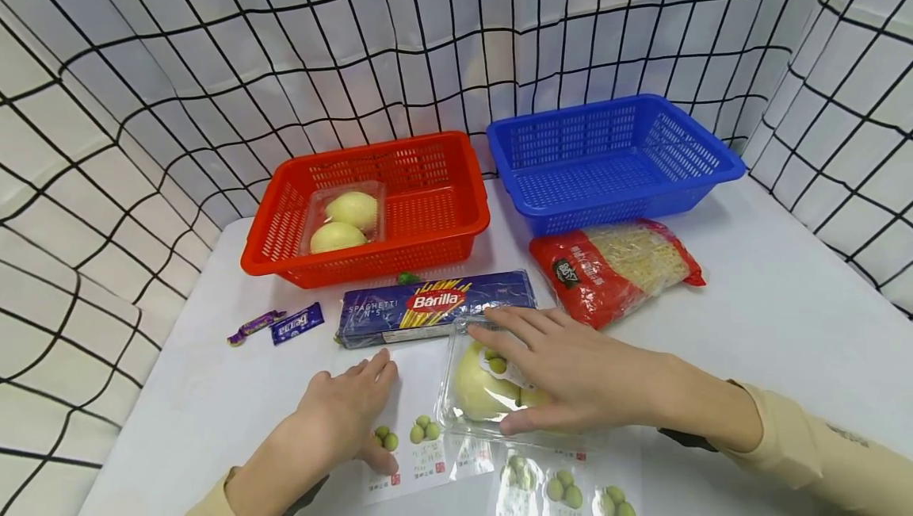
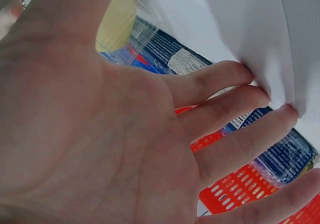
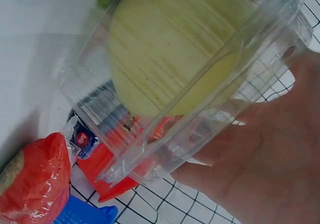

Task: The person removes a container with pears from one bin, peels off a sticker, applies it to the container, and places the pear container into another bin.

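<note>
Clear fruit box (image 1: 492,397) spanned by a wide hand

The box is found near centre, towards six o'clock, overlapping printed sheets (image 1: 417,389). Its lid is covered by the right hand (image 1: 585,365), fingers spread. Nothing is held by the left hand (image 1: 342,405), loosely extended at nine o'clock. Opposite rims are best gripped evenly, sparing the thin lid; the spaghetti pack (image 1: 371,316) at eleven o'clock should not be nudged.

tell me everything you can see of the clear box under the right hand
The clear box looks like thin, glossy plastic, roughly rectangular and rimmed. Pale yellow-green fruit shows inside, with a label picturing green fruit on top. The right hand lies spread across it, touching it. In the head view its far edge overlaps the blue spaghetti pack; whether those two touch is unclear.
</note>
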`<state>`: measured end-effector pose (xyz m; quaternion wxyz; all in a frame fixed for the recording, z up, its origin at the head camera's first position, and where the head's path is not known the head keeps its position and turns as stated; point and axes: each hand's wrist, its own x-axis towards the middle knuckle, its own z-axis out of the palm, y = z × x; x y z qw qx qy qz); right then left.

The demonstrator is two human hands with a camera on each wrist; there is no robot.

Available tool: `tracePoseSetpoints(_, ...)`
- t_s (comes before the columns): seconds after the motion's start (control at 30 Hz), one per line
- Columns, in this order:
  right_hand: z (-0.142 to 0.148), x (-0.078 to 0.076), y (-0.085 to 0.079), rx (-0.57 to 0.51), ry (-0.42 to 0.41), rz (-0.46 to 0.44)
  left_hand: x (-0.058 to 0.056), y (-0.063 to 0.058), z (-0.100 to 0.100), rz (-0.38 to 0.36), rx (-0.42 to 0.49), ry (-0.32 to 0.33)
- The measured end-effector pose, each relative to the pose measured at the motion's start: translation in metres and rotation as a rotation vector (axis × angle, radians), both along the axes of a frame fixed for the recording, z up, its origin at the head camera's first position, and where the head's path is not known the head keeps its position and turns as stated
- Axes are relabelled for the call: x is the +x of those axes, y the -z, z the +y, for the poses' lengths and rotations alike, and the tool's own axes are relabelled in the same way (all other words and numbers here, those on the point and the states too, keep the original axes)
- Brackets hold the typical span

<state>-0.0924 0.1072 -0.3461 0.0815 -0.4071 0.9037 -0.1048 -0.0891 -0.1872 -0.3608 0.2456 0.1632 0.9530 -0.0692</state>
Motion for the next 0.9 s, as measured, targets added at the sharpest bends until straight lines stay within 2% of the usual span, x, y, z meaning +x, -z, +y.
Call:
tracePoseSetpoints(0.27,0.0037,0.0030,0.0002,0.010,-0.007,-0.082,0.0014,-0.0011,-0.0003,0.002,-0.004,-0.001)
tracePoseSetpoints(0.57,0.0063,0.0056,-0.0043,0.033,0.089,-0.227,0.0020,-0.0020,0.0010,0.005,0.006,0.005)
tracePoseSetpoints(0.73,0.0079,0.0061,-0.0071,0.077,0.094,-0.213,0.0016,-0.0025,0.0015,0.004,0.007,0.003)
tracePoseSetpoints(0.9,0.0085,0.0018,-0.0075,0.121,0.096,-0.160,0.0011,-0.0025,0.0014,0.009,0.008,0.004)
